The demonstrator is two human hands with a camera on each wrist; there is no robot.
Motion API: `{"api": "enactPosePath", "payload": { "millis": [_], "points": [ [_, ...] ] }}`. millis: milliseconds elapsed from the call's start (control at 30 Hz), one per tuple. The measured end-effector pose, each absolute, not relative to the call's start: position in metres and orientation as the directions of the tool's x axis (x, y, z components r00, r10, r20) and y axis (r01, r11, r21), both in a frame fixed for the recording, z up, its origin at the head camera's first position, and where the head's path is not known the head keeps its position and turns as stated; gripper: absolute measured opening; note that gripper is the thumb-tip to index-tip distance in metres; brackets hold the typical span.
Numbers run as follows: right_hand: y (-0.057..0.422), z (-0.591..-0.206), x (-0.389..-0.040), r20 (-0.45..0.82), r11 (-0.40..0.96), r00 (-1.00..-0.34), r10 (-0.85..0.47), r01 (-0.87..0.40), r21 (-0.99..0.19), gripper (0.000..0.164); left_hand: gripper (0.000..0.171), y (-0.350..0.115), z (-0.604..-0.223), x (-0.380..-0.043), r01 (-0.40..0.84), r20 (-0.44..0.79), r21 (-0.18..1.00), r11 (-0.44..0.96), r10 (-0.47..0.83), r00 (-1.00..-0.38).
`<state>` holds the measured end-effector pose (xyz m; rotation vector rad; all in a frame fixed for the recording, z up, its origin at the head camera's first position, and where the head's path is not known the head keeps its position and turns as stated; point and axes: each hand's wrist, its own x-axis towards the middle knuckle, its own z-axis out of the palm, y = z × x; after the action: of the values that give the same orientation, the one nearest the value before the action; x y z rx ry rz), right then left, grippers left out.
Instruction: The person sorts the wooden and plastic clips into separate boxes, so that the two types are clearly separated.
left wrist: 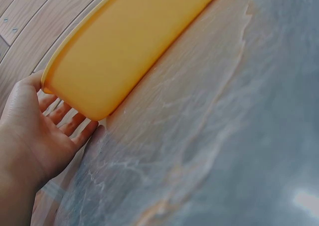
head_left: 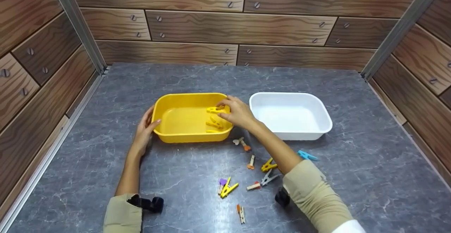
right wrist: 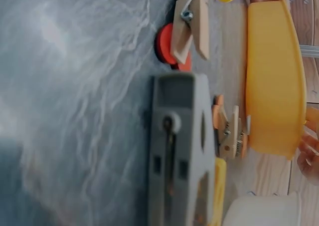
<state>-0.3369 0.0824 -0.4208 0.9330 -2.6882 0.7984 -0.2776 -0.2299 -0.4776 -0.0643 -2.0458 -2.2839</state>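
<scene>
My left hand (head_left: 143,130) grips the left end of a yellow tub (head_left: 192,138), thumb over the rim and fingers spread along its outer wall. In the left wrist view, the fingers lie under the tub's lip. At the tub's right end, my right hand (head_left: 239,112) reaches over the rim and holds a yellow plastic clothespin (head_left: 213,110) between thumb and fingers. Just below it, another yellow clothespin (head_left: 214,123) lies on the tub floor. Part of the right hand shows at the edge of the right wrist view.
A white tub (head_left: 292,136) stands to the right. In front lie several clothespins: a yellow one (head_left: 229,188), a grey one (head_left: 269,178), a blue one (head_left: 307,155) and small wooden ones, such as one with an orange piece (head_left: 241,214). Wood-patterned panels (head_left: 197,25) enclose the table.
</scene>
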Motion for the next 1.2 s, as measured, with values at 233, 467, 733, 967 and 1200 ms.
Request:
{"api": "enactPosePath", "payload": {
  "millis": [233, 467, 733, 967, 1200],
  "points": [
    [0.078, -0.429, -0.347, 0.382, 0.688, -0.817, -0.432, -0.573, -0.446, 0.026, 0.058, -0.23, -0.482, -0.28, 0.1, 0.098, 0.99, -0.1, -0.03, -0.995],
    [0.077, -0.438, -0.35, 0.403, 0.721, -0.854, -0.33, -0.503, -0.476, 0.026, 0.058, -0.23, -0.482, -0.28, 0.101, 0.098, 0.99, -0.101, -0.032, -0.995],
    [0.075, -0.447, -0.349, 0.384, 0.664, -0.888, -0.254, -0.449, -0.598, 0.027, 0.058, -0.23, -0.481, -0.278, 0.094, 0.091, 0.99, -0.105, -0.032, -0.995],
    [0.074, -0.449, -0.349, 0.387, 0.639, -0.888, -0.25, -0.451, -0.623, 0.026, 0.06, -0.227, -0.465, -0.268, 0.084, 0.083, 0.994, -0.074, -0.02, -0.996],
    [0.075, -0.448, -0.348, 0.393, 0.639, -0.885, -0.251, -0.457, -0.619, 0.026, 0.058, -0.224, -0.46, -0.265, 0.102, 0.101, 0.994, -0.05, -0.018, -0.995]
  ]
}}
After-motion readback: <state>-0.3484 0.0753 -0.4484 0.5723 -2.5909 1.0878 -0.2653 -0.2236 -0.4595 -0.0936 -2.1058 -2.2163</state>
